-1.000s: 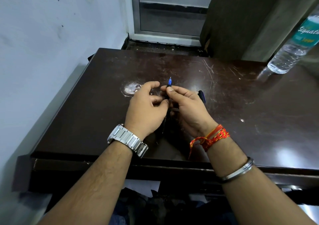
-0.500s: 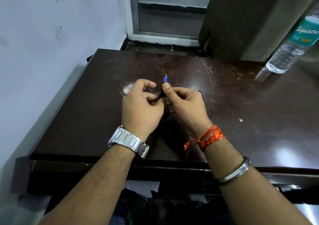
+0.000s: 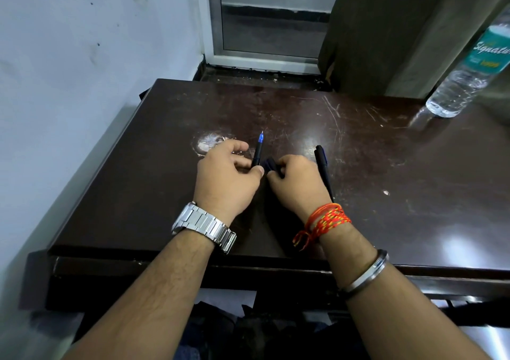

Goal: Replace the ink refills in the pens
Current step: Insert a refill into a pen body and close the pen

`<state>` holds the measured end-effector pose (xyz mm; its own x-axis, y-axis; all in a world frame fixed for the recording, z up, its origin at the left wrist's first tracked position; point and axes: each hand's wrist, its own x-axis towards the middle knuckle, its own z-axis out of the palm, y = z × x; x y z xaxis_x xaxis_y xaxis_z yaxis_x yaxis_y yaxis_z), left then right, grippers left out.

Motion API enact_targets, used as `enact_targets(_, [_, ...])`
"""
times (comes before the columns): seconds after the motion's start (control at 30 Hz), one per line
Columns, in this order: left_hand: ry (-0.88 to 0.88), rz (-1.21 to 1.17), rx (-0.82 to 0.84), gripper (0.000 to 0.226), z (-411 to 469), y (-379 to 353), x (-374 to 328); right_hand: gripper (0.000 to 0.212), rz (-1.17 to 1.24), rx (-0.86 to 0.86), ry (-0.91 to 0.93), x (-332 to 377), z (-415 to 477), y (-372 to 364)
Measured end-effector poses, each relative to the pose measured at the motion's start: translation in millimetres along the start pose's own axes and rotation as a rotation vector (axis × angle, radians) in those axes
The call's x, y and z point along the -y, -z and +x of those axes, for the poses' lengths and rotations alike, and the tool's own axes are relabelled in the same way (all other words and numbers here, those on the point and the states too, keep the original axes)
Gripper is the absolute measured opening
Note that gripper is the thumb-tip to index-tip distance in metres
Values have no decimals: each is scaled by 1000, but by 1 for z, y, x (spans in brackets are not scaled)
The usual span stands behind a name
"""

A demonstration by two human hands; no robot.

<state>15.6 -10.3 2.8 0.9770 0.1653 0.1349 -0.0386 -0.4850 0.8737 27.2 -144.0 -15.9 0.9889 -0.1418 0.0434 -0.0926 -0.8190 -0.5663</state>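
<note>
My left hand (image 3: 226, 177) grips the lower end of a thin dark ink refill (image 3: 258, 151) with a blue tip that points away from me. My right hand (image 3: 296, 181) is closed around a dark pen barrel (image 3: 269, 165), whose open end shows just right of the refill. The two parts are apart by a small gap. A second black pen (image 3: 323, 166) lies on the dark brown table (image 3: 386, 166), right beside my right hand.
A clear plastic water bottle (image 3: 466, 72) with a teal label stands at the table's back right. A white wall runs along the left side. A worn pale patch (image 3: 208, 142) marks the tabletop just beyond my left hand.
My hands have drawn apart. The refill, earlier pinched between both hands, is now held by the left hand alone, and the barrel is in the right. The second pen has come into full view.
</note>
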Motion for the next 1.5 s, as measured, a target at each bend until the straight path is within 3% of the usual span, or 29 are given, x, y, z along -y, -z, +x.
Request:
enact_targets(0.2, [9, -5, 151, 22, -2, -4, 2, 11, 945, -178, -154, 6, 6, 17])
enact_targets(0.33, [2, -8, 181, 20, -5, -6, 1, 11, 1195, -112, -150, 8, 3, 26])
enact_targets(0.7, [-17, -39, 159, 26, -8, -5, -5, 10, 1169, 27, -134, 12, -1, 25])
enact_targets(1.0, [-10, -50, 157, 23, -8, -3, -7, 39, 1267, 36, -82, 13, -1, 27])
enact_targets(1.2, [-18, -50, 150, 22, -8, -3, -9, 37, 1262, 73, -34, 12, -1, 24])
enact_targets(1.5, [-70, -215, -19, 27, -13, -3, -14, 39, 1163, 127, 55, 17, -5, 13])
